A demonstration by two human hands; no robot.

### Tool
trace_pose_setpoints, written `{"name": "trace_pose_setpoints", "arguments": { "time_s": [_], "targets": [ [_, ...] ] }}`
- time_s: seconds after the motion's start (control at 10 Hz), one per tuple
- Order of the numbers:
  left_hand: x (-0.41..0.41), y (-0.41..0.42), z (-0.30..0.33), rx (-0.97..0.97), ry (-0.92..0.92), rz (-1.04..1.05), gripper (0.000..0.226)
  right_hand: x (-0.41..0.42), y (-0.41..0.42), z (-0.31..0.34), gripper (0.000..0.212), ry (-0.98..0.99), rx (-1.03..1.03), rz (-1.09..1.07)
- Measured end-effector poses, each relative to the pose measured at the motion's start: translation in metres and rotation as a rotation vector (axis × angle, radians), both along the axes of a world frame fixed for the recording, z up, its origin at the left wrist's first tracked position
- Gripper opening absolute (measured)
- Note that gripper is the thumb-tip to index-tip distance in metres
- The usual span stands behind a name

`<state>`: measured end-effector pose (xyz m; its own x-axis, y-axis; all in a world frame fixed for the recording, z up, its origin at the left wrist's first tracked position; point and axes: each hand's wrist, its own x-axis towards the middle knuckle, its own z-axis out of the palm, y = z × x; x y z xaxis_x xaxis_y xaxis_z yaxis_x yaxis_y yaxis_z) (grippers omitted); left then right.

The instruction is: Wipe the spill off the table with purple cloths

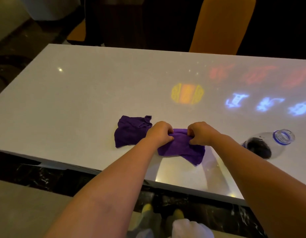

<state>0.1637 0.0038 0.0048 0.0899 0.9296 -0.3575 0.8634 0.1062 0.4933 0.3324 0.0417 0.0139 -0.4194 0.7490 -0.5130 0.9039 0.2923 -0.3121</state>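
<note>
Two purple cloths lie on the white table point(80, 100) near its front edge. The brighter purple cloth point(181, 148) is bunched between both hands: my left hand point(160, 133) pinches its left upper edge and my right hand point(201, 133) pinches its right upper edge. Its lower part hangs onto the tabletop. A darker purple cloth point(130, 131) lies crumpled flat just left of my left hand, untouched. No spill is clearly visible on the glossy surface.
A clear plastic bottle point(269, 145) lies on its side at the right, uncapped, with dark liquid inside. Coloured light patterns point(187, 94) fall on the table's right half. An orange chair back point(221, 26) stands behind the far edge.
</note>
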Motion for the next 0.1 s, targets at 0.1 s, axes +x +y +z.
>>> {"name": "trace_pose_setpoints", "arguments": {
  "time_s": [0.1],
  "targets": [
    [-0.0047,0.0072,0.0152,0.006,0.017,0.016,0.032,-0.0019,0.0061,0.0113,0.029,-0.017,0.008,-0.034]
  ]
}}
